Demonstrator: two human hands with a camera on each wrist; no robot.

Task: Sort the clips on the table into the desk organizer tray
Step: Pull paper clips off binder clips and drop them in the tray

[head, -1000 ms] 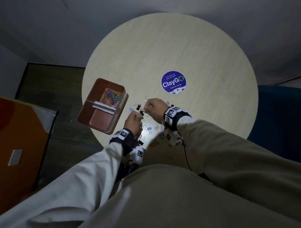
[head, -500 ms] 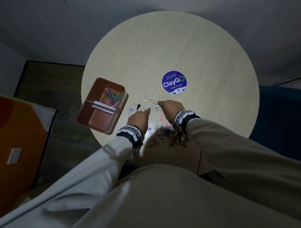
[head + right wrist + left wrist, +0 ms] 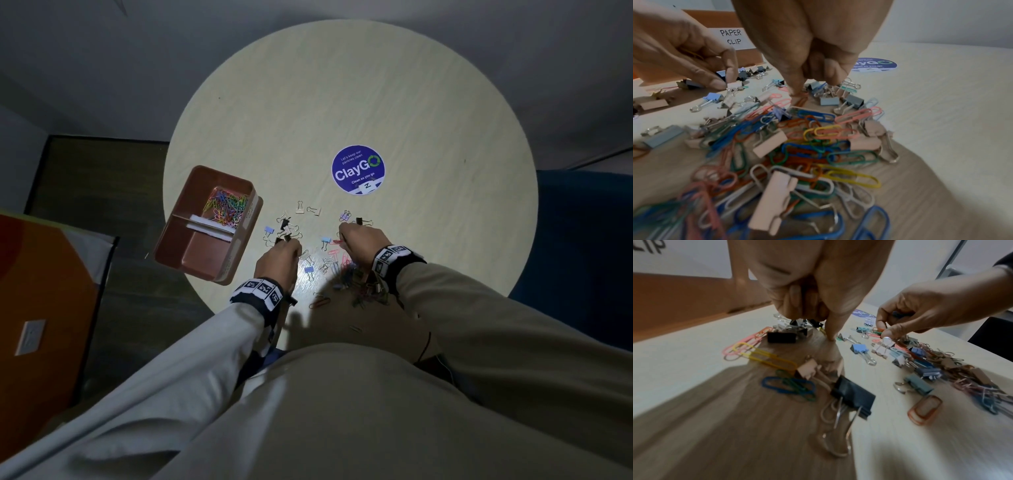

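Coloured clips (image 3: 346, 274) on table (image 3: 376, 85), both hands picking

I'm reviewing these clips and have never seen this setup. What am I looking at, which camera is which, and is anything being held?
No machine here: a person sorts with bare hands, wearing cameras. The head view looks down on a round table; the other two views look along each wrist at the fingers. At the table's left edge sits a brown organizer tray, with coloured paper clips in its far compartment. Loose binder clips and a mixed pile lie near the hands. The left hand has yellow paper clips tucked in its curled fingers while one fingertip touches the table. The right hand reaches into the clips, fingers curled; whether it grips one is unclear.
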